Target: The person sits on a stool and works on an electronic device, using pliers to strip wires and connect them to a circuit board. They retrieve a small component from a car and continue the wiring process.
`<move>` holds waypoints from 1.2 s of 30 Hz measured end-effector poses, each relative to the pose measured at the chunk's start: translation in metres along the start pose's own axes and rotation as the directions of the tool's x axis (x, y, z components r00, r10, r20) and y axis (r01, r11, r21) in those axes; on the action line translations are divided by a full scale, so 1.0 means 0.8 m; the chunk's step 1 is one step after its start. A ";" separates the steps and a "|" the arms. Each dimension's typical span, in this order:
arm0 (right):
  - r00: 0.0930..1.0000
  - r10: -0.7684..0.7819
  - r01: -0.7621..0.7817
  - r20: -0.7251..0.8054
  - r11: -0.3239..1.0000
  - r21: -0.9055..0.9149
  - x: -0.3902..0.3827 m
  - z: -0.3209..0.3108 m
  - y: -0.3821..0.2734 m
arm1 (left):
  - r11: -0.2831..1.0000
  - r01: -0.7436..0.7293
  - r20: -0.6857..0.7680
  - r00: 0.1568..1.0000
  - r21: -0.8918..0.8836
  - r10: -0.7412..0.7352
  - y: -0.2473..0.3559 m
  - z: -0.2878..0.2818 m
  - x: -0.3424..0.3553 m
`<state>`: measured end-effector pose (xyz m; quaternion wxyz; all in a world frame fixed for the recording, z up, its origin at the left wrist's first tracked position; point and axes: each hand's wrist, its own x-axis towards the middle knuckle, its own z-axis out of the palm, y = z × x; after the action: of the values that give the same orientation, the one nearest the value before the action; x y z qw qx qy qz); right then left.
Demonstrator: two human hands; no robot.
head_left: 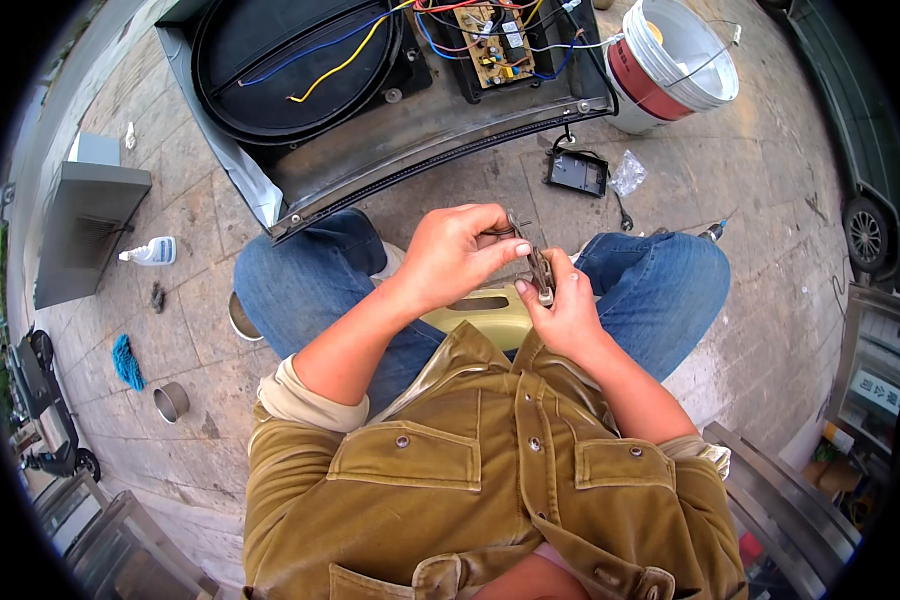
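Note:
Both hands hold a small dark metal part (536,268) in front of my lap, its exact kind unclear. My left hand (460,250) pinches its upper end with thumb and fingers. Around its lower end, the fingers of my right hand (565,310) are closed. Under them is a pale yellow stool or seat (470,312) between my knees. Just beyond stands an opened appliance housing (340,160) with a round black part (280,55), coloured wires and a circuit board (485,60).
A white bucket (645,100), black plastic piece (575,173) and plastic bag (628,174) lie ahead-right. Leftward are a metal box (85,225), spray bottle (152,250), blue cloth (127,362), metal cup (170,402) and scooter (45,400). A car (865,230) stands far right.

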<state>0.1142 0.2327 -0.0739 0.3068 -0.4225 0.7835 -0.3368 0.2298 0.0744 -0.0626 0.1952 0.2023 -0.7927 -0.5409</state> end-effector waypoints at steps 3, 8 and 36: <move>0.999 0.010 -0.009 0.032 1.000 -0.019 0.000 -0.005 -0.003 | 0.993 0.083 0.009 0.997 -0.082 -0.082 0.000 0.001 -0.003; 1.000 0.001 -0.001 -0.019 1.000 0.005 -0.004 0.005 0.010 | 0.985 0.146 -0.016 0.989 -0.096 -0.148 0.001 0.012 -0.003; 0.964 0.009 -0.062 0.268 0.980 0.189 0.003 -0.055 -0.024 | 0.907 0.133 0.066 0.983 0.400 -0.173 -0.013 -0.038 -0.002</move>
<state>0.0882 0.2347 -0.0332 0.4550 -0.4173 0.7060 -0.3469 0.2479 0.0481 -0.0624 0.0676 0.2716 -0.8758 -0.3933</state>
